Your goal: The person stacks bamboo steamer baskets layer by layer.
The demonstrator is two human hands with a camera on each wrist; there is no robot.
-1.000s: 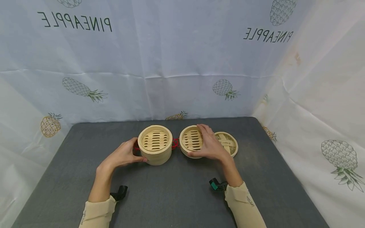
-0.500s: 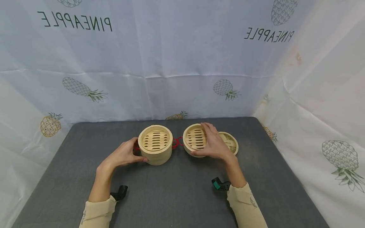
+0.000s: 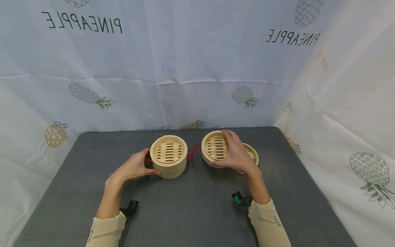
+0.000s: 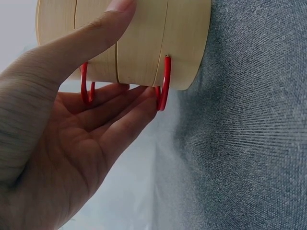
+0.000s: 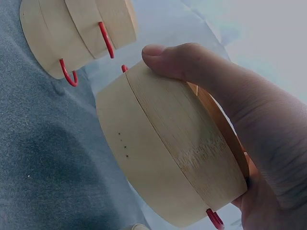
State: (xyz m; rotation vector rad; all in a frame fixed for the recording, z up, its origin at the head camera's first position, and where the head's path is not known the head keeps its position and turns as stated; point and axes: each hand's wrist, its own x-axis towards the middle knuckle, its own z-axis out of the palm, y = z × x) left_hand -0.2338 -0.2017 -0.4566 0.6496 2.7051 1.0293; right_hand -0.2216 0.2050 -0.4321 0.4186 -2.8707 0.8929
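The left hand point(image 3: 134, 167) grips the side of a taller bamboo steamer point(image 3: 169, 170) standing on the dark table, thumb at its front. In the left wrist view, red handles point(image 4: 166, 84) show on the steamer wall point(image 4: 139, 43) near the fingers. A second, single steamer basket point(image 3: 215, 148) with a slatted floor is held by the right hand point(image 3: 237, 156). The right wrist view shows this basket point(image 5: 168, 139) tilted and raised off the table, the thumb across its rim. Partly behind the right hand lies a round woven lid point(image 3: 252, 154).
The dark grey table point(image 3: 185, 212) carries the steamers and lid. White cloth point(image 3: 191, 61) printed with pineapples hangs behind and at both sides. Black wrist mounts point(image 3: 131, 208) stick out from both wrists.
The right hand has moved the single basket right and slightly back, away from the taller steamer and partly over the lid. The left hand and its steamer have stayed put.
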